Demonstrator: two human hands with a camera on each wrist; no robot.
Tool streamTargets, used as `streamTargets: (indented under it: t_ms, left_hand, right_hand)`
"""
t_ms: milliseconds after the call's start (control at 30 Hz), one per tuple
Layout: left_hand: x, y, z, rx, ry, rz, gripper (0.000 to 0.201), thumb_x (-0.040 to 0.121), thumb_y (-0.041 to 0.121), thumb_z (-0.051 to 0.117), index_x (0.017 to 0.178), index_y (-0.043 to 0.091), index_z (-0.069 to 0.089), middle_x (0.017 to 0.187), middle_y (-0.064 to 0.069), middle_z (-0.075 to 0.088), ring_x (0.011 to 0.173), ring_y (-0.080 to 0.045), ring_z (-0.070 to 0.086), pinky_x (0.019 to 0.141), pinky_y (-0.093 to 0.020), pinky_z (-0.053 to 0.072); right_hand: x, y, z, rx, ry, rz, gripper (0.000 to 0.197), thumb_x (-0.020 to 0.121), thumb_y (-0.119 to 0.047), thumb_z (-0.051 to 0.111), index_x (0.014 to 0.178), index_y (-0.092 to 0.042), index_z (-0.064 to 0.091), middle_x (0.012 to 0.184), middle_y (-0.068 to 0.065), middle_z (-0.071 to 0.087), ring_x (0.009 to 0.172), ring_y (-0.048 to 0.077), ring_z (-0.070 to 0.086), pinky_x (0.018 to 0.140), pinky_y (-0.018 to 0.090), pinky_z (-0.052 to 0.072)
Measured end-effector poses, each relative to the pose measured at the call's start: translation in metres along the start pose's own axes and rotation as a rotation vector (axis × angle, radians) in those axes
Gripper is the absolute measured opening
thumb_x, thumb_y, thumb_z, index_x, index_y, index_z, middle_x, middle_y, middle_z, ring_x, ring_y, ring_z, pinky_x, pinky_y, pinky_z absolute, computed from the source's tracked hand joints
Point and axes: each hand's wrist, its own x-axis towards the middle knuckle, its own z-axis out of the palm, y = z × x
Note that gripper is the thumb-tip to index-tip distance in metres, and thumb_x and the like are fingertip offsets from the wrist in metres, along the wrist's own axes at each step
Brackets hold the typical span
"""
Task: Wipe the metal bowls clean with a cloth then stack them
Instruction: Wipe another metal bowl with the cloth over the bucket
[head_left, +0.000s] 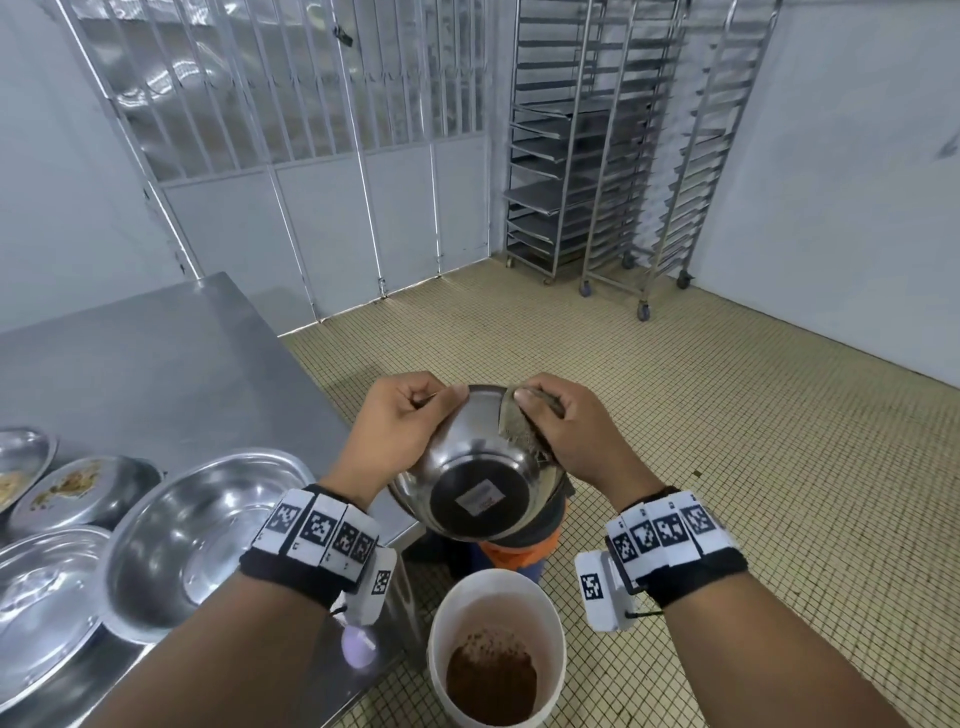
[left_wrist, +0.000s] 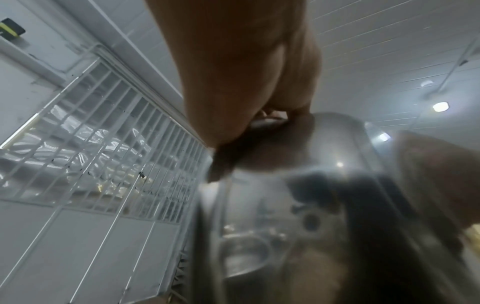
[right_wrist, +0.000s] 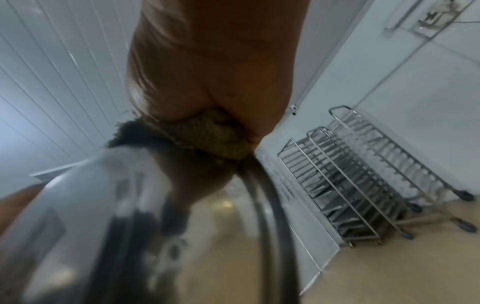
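Wiping under way on one metal bowl (head_left: 480, 467), held in the air above a bucket (head_left: 496, 647)
Left hand (head_left: 402, 431) grips its rim at 10 o'clock, right hand (head_left: 569, 431) presses the cloth (head_left: 517, 423) at 2 o'clock; dirty bowls (head_left: 78, 488) wait on the counter (head_left: 171, 364) at 8 o'clock, wiped bowls (head_left: 202, 535) beside them

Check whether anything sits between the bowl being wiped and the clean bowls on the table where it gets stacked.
Nothing visible does. The bowl is held over the white bucket, and the way left to the stacked bowls on the table is open.

Both forearms reach forward, wrists banded. The left hand (head_left: 402, 426) curls its fingers in a grip on the bowl's (head_left: 480, 467) rim. The right hand (head_left: 569, 431) presses a cloth (head_left: 519, 426) against the bowl, thumb on top.
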Motion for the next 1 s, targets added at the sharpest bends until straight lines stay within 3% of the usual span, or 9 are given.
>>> streamTargets:
  t_ms: [133, 233, 300, 433, 567, 667, 733, 867, 1000]
  left_hand:
    - [-0.004, -0.01, -0.001, -0.056, 0.11, -0.021, 0.035, 0.096, 0.027, 0.073, 0.066, 0.013, 0.066, 0.052, 0.003, 0.062, 0.045, -0.013, 0.054, 0.046, -0.024, 0.043]
    - [-0.008, -0.006, 0.006, -0.045, 0.065, 0.003, 0.036, 0.094, 0.028, 0.074, 0.066, 0.006, 0.065, 0.053, 0.002, 0.062, 0.047, -0.019, 0.053, 0.045, -0.026, 0.042]
    - [-0.003, -0.007, 0.003, -0.146, 0.153, -0.053, 0.037, 0.09, 0.033, 0.076, 0.068, 0.005, 0.067, 0.056, -0.002, 0.063, 0.05, -0.019, 0.055, 0.048, -0.027, 0.045]
    - [-0.001, -0.015, -0.004, -0.2, 0.271, -0.062, 0.043, 0.093, 0.032, 0.075, 0.066, 0.001, 0.063, 0.054, -0.003, 0.059, 0.051, -0.016, 0.051, 0.051, -0.026, 0.044]
    - [-0.008, -0.006, 0.004, -0.129, 0.172, -0.035, 0.037, 0.095, 0.027, 0.074, 0.067, 0.005, 0.066, 0.051, 0.005, 0.059, 0.046, -0.008, 0.05, 0.048, -0.022, 0.042]
    - [-0.003, -0.009, 0.003, -0.222, 0.267, -0.103, 0.038, 0.095, 0.025, 0.074, 0.062, 0.012, 0.063, 0.05, 0.005, 0.057, 0.047, -0.011, 0.049, 0.047, -0.023, 0.043]
    - [-0.004, -0.011, 0.003, -0.232, 0.302, -0.105, 0.043, 0.098, 0.024, 0.071, 0.063, 0.004, 0.058, 0.049, 0.005, 0.053, 0.046, -0.009, 0.045, 0.046, -0.022, 0.041]
    - [-0.009, -0.009, 0.002, -0.07, 0.122, -0.016, 0.042, 0.104, 0.024, 0.063, 0.066, 0.007, 0.056, 0.046, 0.003, 0.055, 0.041, -0.015, 0.051, 0.048, -0.026, 0.046]
    - [-0.001, 0.0, 0.0, 0.093, 0.003, 0.056, 0.031, 0.101, 0.029, 0.066, 0.074, 0.013, 0.068, 0.061, -0.002, 0.066, 0.054, -0.014, 0.06, 0.054, -0.033, 0.049]
  right_hand:
    - [-0.006, 0.007, 0.005, 0.11, 0.035, 0.049, 0.02, 0.104, -0.03, 0.055, 0.089, -0.032, 0.068, 0.085, -0.016, 0.068, 0.081, 0.001, 0.061, 0.077, 0.027, 0.046]
    - [0.003, -0.007, 0.007, 0.014, -0.038, 0.026, 0.013, 0.102, -0.034, 0.057, 0.095, -0.035, 0.068, 0.092, -0.013, 0.069, 0.086, 0.001, 0.063, 0.072, 0.021, 0.047]
    - [0.007, -0.01, 0.004, 0.042, 0.014, 0.012, 0.015, 0.103, -0.034, 0.055, 0.095, -0.037, 0.068, 0.092, -0.015, 0.069, 0.086, 0.0, 0.063, 0.071, 0.016, 0.046]
    - [0.001, 0.005, 0.003, 0.18, 0.12, 0.066, 0.024, 0.105, -0.027, 0.053, 0.087, -0.029, 0.068, 0.084, -0.009, 0.068, 0.081, 0.011, 0.062, 0.08, 0.031, 0.05]
    - [0.004, 0.0, 0.007, 0.111, 0.088, 0.016, 0.019, 0.103, -0.031, 0.055, 0.091, -0.032, 0.069, 0.088, -0.01, 0.07, 0.084, 0.009, 0.064, 0.076, 0.023, 0.049]
    - [-0.001, 0.003, 0.004, 0.217, 0.133, 0.084, 0.021, 0.105, -0.031, 0.053, 0.092, -0.028, 0.07, 0.087, -0.009, 0.069, 0.081, 0.008, 0.063, 0.074, 0.022, 0.049]
    - [-0.005, 0.004, 0.002, 0.262, 0.159, 0.118, 0.023, 0.105, -0.028, 0.052, 0.09, -0.026, 0.069, 0.081, -0.012, 0.067, 0.075, 0.004, 0.061, 0.073, 0.025, 0.047]
    - [0.001, 0.003, -0.005, 0.173, 0.163, 0.07, 0.021, 0.104, -0.029, 0.054, 0.091, -0.024, 0.07, 0.084, -0.005, 0.07, 0.079, 0.012, 0.065, 0.074, 0.032, 0.052]
    - [0.008, -0.001, -0.011, 0.029, 0.095, -0.015, 0.018, 0.102, -0.033, 0.057, 0.094, -0.026, 0.071, 0.086, -0.01, 0.07, 0.082, 0.008, 0.065, 0.076, 0.033, 0.054]
